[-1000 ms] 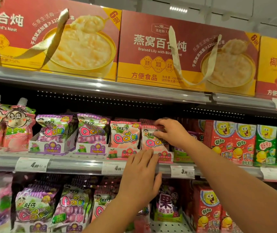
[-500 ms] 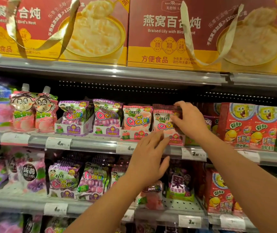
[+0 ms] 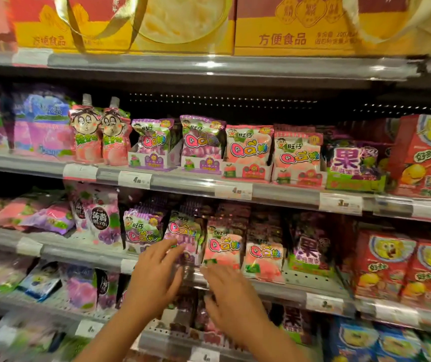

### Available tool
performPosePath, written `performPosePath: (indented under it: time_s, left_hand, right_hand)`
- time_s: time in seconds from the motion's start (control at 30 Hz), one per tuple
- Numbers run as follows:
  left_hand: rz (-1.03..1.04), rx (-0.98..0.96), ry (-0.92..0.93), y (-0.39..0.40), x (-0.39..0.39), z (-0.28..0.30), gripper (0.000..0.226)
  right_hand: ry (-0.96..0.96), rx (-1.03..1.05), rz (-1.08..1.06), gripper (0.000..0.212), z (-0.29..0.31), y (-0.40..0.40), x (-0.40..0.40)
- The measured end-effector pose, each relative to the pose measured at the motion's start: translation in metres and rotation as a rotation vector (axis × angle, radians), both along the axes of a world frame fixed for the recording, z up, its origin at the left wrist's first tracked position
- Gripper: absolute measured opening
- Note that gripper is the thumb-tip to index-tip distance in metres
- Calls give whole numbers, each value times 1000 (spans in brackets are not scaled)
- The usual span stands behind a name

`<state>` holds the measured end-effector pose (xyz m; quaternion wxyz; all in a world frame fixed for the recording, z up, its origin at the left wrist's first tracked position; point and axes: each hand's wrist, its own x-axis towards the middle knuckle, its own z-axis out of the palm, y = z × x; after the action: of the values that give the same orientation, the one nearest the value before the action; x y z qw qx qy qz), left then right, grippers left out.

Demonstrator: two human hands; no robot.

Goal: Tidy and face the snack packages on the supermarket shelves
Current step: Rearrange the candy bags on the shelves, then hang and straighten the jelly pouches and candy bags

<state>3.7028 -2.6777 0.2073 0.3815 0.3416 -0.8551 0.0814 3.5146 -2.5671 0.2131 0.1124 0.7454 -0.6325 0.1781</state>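
Rows of QQ gummy bags fill two shelves. On the upper snack shelf, purple bags (image 3: pixel 152 141) and pink peach bags (image 3: pixel 297 154) stand upright in display trays. On the shelf below, a purple bag (image 3: pixel 184 235) leans and a pink bag (image 3: pixel 223 246) stands beside it. My left hand (image 3: pixel 157 273) reaches toward the leaning purple bag with fingers spread, its fingertips at the bag's lower edge. My right hand (image 3: pixel 228 296) is held out flat just below the pink bag, fingers straight. Neither hand holds anything. The picture is blurred by motion.
Large red-and-yellow gift boxes (image 3: pixel 295 24) sit on the top shelf. Red cartoon boxes (image 3: pixel 428 158) stand at the right on both snack shelves. Spouted jelly pouches (image 3: pixel 99 134) stand left of the gummies. Metal shelf rails (image 3: pixel 183 184) with price tags run across.
Both hands have dropped from the upper gummy shelf to the shelf below. My right hand let go of the pink bag it touched. The view has tilted downward.
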Motion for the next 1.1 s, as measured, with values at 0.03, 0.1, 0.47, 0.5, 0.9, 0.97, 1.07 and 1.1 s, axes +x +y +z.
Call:
performPosePath:
  time_s: [0.03,0.1,0.47,0.5,0.9,0.97,1.07,1.1]
  left_hand:
    - [27,27,-18,-6,12,-6,47]
    - [73,85,-46,-20,35,-13,54]
    - [119,164,-128,-115,165,-39,61]
    - [130,169,-139,-122,176,-43,62]
    - [242,304,-133,-175,248,-79,68]
    - [248,317,-155,-174,249,-85,70]
    - [265,339,-171,-174,250,-85,71]
    - [272,341,-176,-174,250,-83,70]
  right_hand:
    - [18,39,-7,66,-12,-8,7]
    - [25,84,-51,73,-29,-22,18]
    - [25,184,-511,78,-69,-62,74]
    - [32,172,-528,79,-72,-61,79]
    - [-70,77,-697,84,-75,-69,123]
    - [-82,96,-753,84,-71,-73,131]
    - [-131,40,-716,82,-60,-85,153]
    - [-151,-24,-649,78,-58,-92,158]
